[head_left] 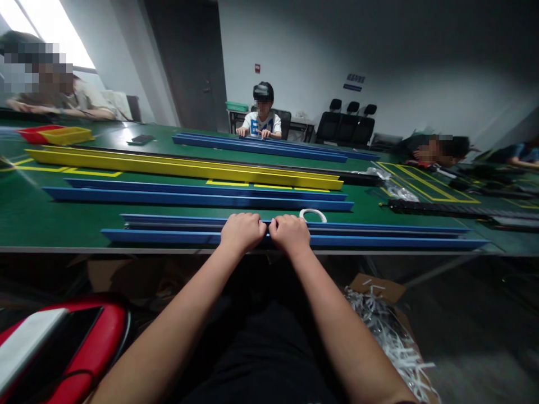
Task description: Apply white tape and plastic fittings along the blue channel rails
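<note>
Right, so both hands are on the front blue channel (353, 242), at the near edge of the green table (76, 224). Left hand (243, 233) and right hand (289, 233) sit side by side, knuckles up, fingers curled down over it, a narrow gap between them. Fingertips hidden; cannot tell if either hand is gripping the channel or just pressing. Channel runs lengthwise out past both hands, to the left of the left one and to the right of the right one.

White ring (313, 211) lies flat just beyond the right hand. Second blue channel (197, 198) is next out from the left hand, roughly parallel, then a yellow channel (185, 169) past that. Far blue channel (261, 149) is well beyond both hands; a person (256, 124) opposite has hands on it. Clear plastic (400, 191) is out to the right, well past the right hand.

Below table level: red seat (113, 320) off left of the left hand, carton (379, 285) of white strips (379, 331) right of the right hand.
</note>
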### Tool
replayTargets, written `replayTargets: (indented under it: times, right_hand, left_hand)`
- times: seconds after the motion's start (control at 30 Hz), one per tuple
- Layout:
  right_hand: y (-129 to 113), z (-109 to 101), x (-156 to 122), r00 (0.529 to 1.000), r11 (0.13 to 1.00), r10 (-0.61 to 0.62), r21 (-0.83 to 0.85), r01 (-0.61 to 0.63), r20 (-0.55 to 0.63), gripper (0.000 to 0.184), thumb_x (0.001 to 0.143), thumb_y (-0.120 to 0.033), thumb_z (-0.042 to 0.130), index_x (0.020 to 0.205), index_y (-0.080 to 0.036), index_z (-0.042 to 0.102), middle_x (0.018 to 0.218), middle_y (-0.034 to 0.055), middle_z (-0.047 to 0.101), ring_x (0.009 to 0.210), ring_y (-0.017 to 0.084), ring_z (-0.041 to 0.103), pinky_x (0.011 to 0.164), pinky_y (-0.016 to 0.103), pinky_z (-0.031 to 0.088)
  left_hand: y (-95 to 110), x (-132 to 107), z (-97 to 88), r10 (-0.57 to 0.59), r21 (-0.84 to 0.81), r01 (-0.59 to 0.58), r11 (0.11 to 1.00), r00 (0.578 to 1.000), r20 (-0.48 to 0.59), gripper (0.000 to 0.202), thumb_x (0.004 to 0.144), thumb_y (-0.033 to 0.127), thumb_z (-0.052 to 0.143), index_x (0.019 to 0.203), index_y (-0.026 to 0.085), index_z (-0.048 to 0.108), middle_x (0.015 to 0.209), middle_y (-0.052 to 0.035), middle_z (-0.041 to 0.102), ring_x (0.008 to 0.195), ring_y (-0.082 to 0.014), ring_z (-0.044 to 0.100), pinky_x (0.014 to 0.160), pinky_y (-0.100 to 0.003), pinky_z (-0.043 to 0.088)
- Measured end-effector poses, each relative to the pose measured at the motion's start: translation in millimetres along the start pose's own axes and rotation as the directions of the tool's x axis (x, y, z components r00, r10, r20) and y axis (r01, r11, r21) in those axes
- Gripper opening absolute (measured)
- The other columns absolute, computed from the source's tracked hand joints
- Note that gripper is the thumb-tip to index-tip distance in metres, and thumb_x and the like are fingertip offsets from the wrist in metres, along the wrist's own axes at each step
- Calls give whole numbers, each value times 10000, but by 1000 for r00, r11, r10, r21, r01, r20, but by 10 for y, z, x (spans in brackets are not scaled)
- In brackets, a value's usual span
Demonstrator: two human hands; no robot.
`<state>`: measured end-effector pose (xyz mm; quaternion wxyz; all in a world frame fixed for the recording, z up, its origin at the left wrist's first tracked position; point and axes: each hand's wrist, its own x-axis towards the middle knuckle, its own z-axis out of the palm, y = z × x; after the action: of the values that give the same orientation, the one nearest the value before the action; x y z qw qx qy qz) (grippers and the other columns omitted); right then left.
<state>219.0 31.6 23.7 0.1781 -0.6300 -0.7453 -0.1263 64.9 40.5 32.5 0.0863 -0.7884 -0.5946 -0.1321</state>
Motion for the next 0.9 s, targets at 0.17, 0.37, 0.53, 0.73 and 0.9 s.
replayTargets:
  times: [0.17,0.37,0.53,0.73,0.9]
  right_hand:
    - [286,-33,-38,1000,999,19,-26,-19,4,417,967,-382,365,842,-190,713,906,86,725,879,214,629,788,335,363]
    - [874,-143,-154,1000,995,21,-99,-19,19,381,961,-358,383,835,-206,708,904,63,732,875,196,632,779,317,355]
    - [1346,-213,-255,999,991,36,-127,-32,33,357,957,-330,394,885,-213,724,938,61,735,900,192,629,789,298,354]
    - [1510,-226,-269,997,992,45,-124,-36,67,368,968,-347,377,904,-221,717,959,55,731,921,194,623,794,296,356]
    - [1411,-264,-219,987,987,112,-125,-97,119,375,974,-388,381,918,-217,710,967,66,724,924,199,623,789,297,374]
  left_hand:
    - [286,47,45,-1,-51,1,999,1000,-15,400,916,341,367,893,143,714,947,-149,734,913,-296,679,810,-409,450]
    - [879,151,134,11,-163,-17,987,999,-35,409,929,370,383,933,127,713,959,-155,724,926,-296,664,841,-427,434]
    - [1343,249,187,44,-242,-52,969,998,-36,444,941,433,380,974,123,694,980,-158,712,943,-296,646,844,-434,413]
    - [1436,236,231,97,-232,-110,966,993,-68,457,953,487,380,983,128,662,992,-151,694,951,-286,633,849,-423,400]
    - [1341,124,179,163,-244,-190,951,979,-125,394,963,460,404,1005,149,644,1000,-134,690,966,-262,624,867,-399,396]
